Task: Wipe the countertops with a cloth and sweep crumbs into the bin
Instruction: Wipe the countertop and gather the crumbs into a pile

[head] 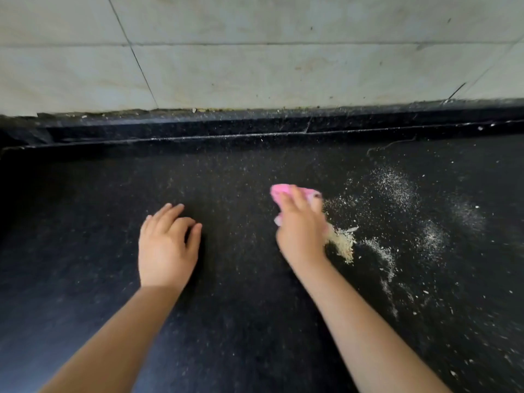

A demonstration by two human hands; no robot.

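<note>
One pink cloth (286,194) under right hand (300,231); left hand (166,245) bare.

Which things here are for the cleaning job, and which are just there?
For the job:
- pink cloth, under the right hand
- crumbs piled beside that hand, more scattered to the right
- black countertop
- left hand, resting open on the counter

Just there:
- tiled wall
- dark thread near the back edge
</note>
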